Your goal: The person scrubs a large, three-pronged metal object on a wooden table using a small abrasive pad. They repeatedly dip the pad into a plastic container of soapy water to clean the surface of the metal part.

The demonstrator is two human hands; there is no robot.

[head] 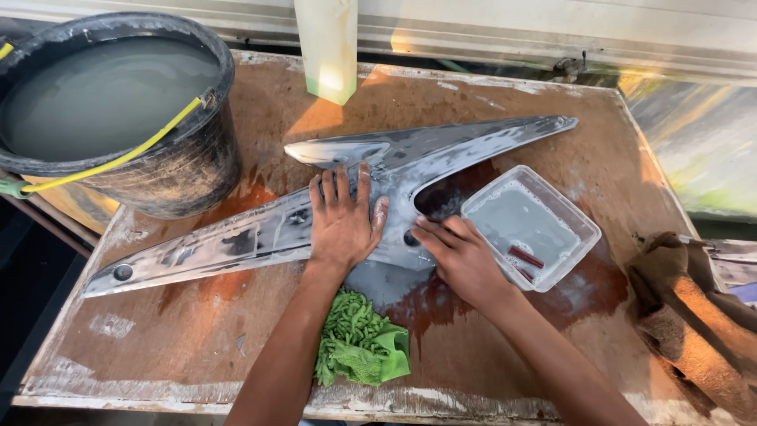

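Bench's near-left corner w/ bare wood (158, 347) is open for a hand. Black bucket (118, 110) blocks far left; clear tub (530, 225) & brown rag (694, 315) crowd the right. Green cloth (361, 343) sits near front edge, pale upright block (326, 47) at back.

No packages, labels, signs or screens show anywhere around the wooden table (197, 339). Nothing printed appears on it.

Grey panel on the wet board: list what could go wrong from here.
1. The right hand works beside the clear tray of cloudy liquid; a nudge could spill it.
2. The grey panel looks wet, so it may slide under the left hand.
3. The bucket is full and near the board's edge.
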